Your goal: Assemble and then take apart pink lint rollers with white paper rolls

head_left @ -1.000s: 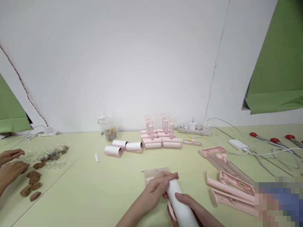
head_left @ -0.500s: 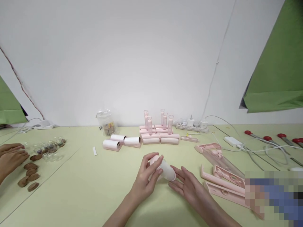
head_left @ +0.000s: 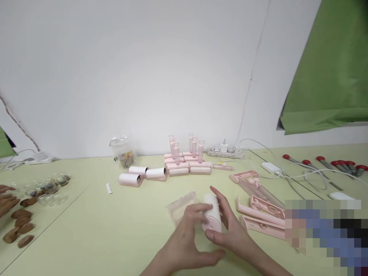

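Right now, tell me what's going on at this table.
A person's right hand wraps a white roll with a pink end over the table, and the left hand rests its fingertips on it. A clear cover lies just behind. Pink rollers are stacked at the back, and pink handle parts lie to the right. Another person's hands are by brown pieces at the far left.

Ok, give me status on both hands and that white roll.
Left hand and right hand both gripping the white roll, pink end toward camera. Clear cover just behind left hand. Pink parts lie right, apart.
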`<action>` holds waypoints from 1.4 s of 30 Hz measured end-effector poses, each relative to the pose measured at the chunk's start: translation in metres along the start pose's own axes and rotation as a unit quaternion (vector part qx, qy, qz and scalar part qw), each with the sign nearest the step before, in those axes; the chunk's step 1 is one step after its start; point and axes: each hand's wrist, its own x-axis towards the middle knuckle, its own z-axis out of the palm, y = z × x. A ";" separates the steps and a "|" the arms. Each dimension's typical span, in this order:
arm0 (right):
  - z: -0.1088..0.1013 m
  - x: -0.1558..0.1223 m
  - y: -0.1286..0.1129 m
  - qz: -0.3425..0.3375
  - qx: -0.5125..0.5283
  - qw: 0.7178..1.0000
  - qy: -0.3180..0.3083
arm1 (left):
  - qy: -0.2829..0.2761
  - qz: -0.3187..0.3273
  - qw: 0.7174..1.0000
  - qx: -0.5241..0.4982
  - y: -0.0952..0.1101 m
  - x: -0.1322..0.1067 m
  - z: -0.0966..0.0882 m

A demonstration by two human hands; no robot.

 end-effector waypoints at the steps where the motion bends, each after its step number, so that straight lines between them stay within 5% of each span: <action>1: 0.001 -0.001 -0.005 -0.029 -0.047 0.998 0.008 | 0.032 -0.033 0.998 -0.051 0.001 0.002 0.000; 5: 0.010 -0.004 -0.019 -0.173 -0.170 0.968 -0.062 | 0.064 -0.197 0.952 -0.224 0.008 0.015 0.002; 8: 0.010 0.001 -0.025 -0.163 -0.178 0.963 -0.119 | 0.070 -0.301 0.906 -0.289 0.016 0.022 0.001; 11: -0.015 0.025 -0.035 -0.125 -0.212 0.967 -0.067 | 0.140 -0.278 0.883 -0.352 0.020 0.026 -0.007; 14: -0.057 0.067 -0.048 -0.100 -0.354 0.929 0.033 | 0.186 -0.269 0.845 -0.422 0.016 0.030 -0.021; 18: -0.103 0.108 -0.057 0.002 -0.409 0.913 -0.001 | 0.220 -0.283 0.787 -0.502 0.009 0.035 -0.035; 24: -0.122 0.073 -0.044 0.094 -0.439 0.891 -0.070 | 0.217 -0.277 0.755 -0.553 0.010 0.036 -0.035; 30: -0.113 0.054 -0.031 0.035 -0.346 0.938 0.001 | 0.253 -0.251 0.774 -0.524 0.005 0.036 -0.030; 35: -0.090 0.071 -0.055 -0.018 -0.179 0.979 0.094 | 0.313 -0.259 0.767 -0.497 0.000 0.037 -0.024; 42: 0.003 0.064 -0.068 -0.050 -0.036 0.998 0.025 | 0.329 -0.230 0.799 -0.448 -0.004 0.035 -0.018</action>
